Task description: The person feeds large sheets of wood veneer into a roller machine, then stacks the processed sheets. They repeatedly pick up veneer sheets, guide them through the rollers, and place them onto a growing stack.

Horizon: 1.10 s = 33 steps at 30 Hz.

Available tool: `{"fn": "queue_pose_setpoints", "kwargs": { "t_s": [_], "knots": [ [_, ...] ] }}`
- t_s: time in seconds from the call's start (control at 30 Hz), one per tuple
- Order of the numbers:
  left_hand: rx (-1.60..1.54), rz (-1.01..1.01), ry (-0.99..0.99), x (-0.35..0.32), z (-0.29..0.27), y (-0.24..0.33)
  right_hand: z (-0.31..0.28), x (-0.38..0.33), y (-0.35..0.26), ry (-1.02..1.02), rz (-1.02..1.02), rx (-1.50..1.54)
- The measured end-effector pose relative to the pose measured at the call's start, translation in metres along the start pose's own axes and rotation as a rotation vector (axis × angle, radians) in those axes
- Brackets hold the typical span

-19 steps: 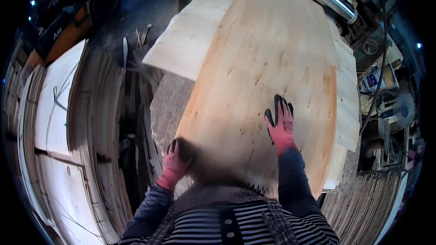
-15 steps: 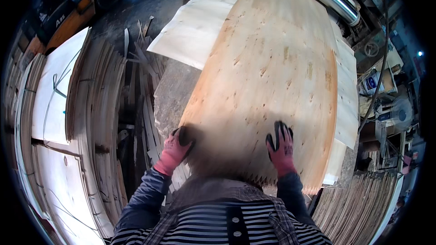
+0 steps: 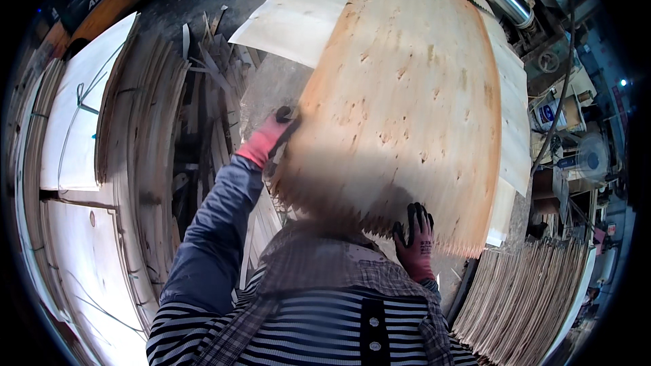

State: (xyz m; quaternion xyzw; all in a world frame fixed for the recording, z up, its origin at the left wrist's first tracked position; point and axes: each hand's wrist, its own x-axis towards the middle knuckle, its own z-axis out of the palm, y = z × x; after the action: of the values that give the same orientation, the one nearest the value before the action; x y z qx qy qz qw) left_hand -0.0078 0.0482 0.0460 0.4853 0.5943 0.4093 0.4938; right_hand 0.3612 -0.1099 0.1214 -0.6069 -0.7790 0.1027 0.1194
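Right at chest height, the big veneer sheet (image 3: 407, 108) is lifted off the stack, left hand (image 3: 270, 137) gripping its left edge and right hand (image 3: 416, 238) clamped on the ragged near edge. I'd keep both grips even and wide, since thin wood like this probably cracks if it sags or twists.

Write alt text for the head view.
Two gloved hands grip a large thin wood veneer sheet: left hand on its left edge, right hand at its ragged near edge. Stacks of veneer lie to the left.
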Motion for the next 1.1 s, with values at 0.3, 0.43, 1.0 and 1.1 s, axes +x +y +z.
{"fn": "queue_pose_setpoints", "kwargs": {
  "t_s": [0.3, 0.43, 1.0, 1.1],
  "knots": [
    [-0.167, -0.079, -0.411, -0.040, 0.033, 0.205, 0.035, -0.015, 0.015, -0.030, -0.199, -0.080],
    [-0.006, 0.431, -0.353, -0.046, 0.038, 0.237, -0.003, -0.002, 0.009, 0.238, -0.173, -0.041],
    [0.163, 0.231, 0.222, 0.031, 0.047, 0.072, -0.008, 0.249, 0.136, 0.248, -0.117, -0.105],
    [0.331, 0.347, 0.129, -0.036, 0.052, 0.054, -0.010, 0.314, 0.147, 0.278, 0.003, -0.192]
  ]
}}
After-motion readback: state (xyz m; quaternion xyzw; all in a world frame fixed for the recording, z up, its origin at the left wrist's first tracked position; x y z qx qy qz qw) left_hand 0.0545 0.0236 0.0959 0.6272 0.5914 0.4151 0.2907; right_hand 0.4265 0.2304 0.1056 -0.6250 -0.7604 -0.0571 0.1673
